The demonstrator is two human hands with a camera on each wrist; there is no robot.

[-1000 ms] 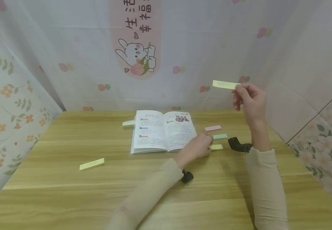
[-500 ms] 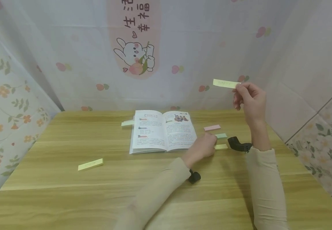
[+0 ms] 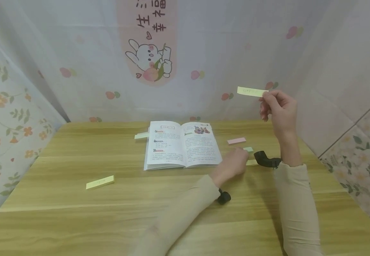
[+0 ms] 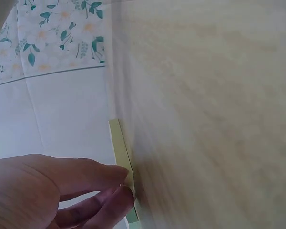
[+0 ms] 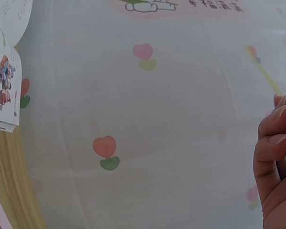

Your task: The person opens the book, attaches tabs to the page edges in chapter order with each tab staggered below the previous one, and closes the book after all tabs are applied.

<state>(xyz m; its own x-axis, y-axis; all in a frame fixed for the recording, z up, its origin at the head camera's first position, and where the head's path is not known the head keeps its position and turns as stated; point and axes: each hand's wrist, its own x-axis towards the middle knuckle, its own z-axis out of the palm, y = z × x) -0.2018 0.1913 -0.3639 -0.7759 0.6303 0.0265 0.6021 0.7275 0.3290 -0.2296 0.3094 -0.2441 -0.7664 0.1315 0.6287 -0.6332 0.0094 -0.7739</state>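
Raised at the right in the head view, my right hand [image 3: 280,110] pinches one end of a yellow sticky note strip [image 3: 250,91] with faint writing on it. The right wrist view catches that strip nearly edge-on above the fingertips. My left hand [image 3: 231,164] is low over the table, right of the open book [image 3: 168,151]. Its thumb and finger pinch a thin yellow sticky note pad [image 4: 118,143], whose far end [image 3: 251,162] shows past the hand in the head view. A green pad [image 3: 248,149] and a pink pad [image 3: 236,140] lie just beyond.
A pale sticky note [image 3: 141,135] juts from the book's left edge. Another yellow sticky note pad [image 3: 100,182] lies at the left on the wooden table [image 3: 60,220]. Black devices [image 3: 266,160] are worn on both wrists. A printed curtain [image 3: 85,42] hangs behind.
My left hand has slid right, and the yellow pad has shifted right with it. It now covers more of the green pad. The right hand keeps holding its strip in about the same place.
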